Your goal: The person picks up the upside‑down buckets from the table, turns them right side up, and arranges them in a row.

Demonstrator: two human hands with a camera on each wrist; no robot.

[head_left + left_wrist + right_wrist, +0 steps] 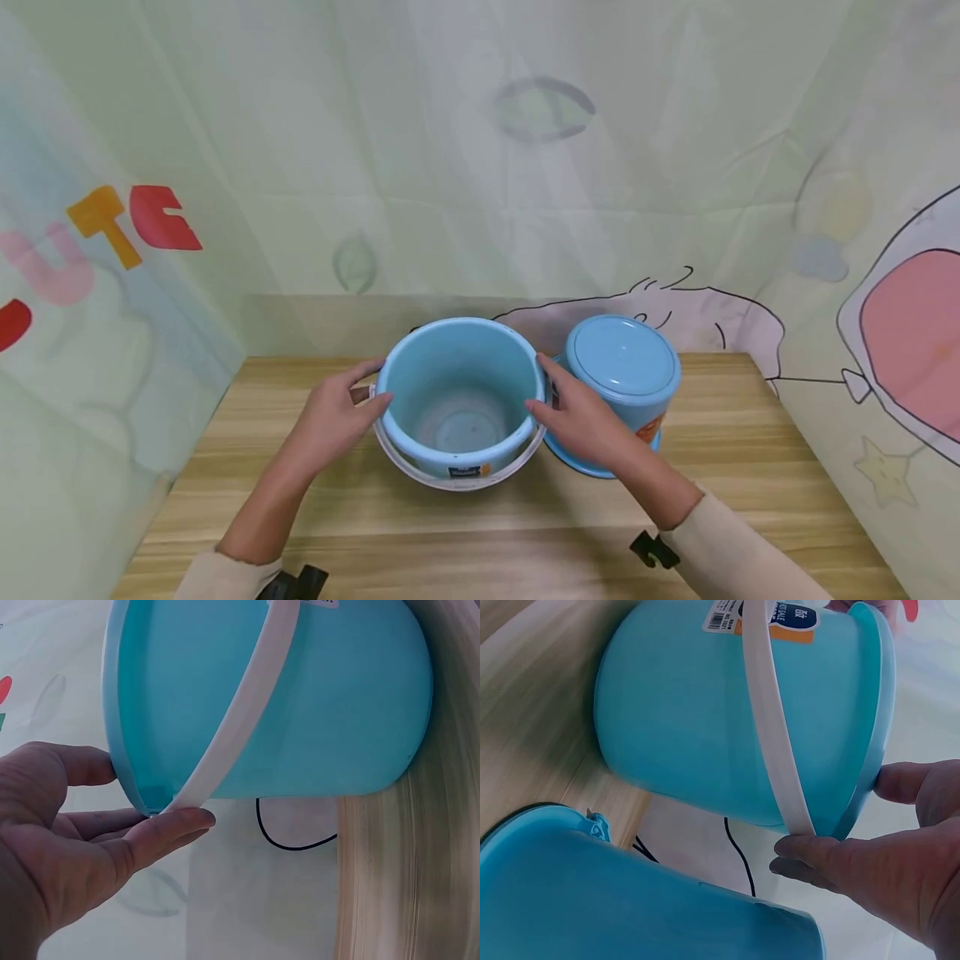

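A light blue bucket (465, 392) stands upright on the wooden table, its inside bare to view. Its white handle (457, 483) hangs down along the near side, across the front. The left hand (333, 421) grips the rim at the left, thumb on the rim and fingers under it by the handle's end. On the opposite side the right hand (588, 417) holds the rim the same way, as the right wrist view also shows. A label (780, 619) is stuck on the bucket's wall.
Just right of the bucket, behind the right hand, stands a second blue bucket (622, 354), bottom up. The wooden table (465, 550) ends at a printed cloth backdrop (450, 167). Dark cords (739, 855) show beyond the table edge.
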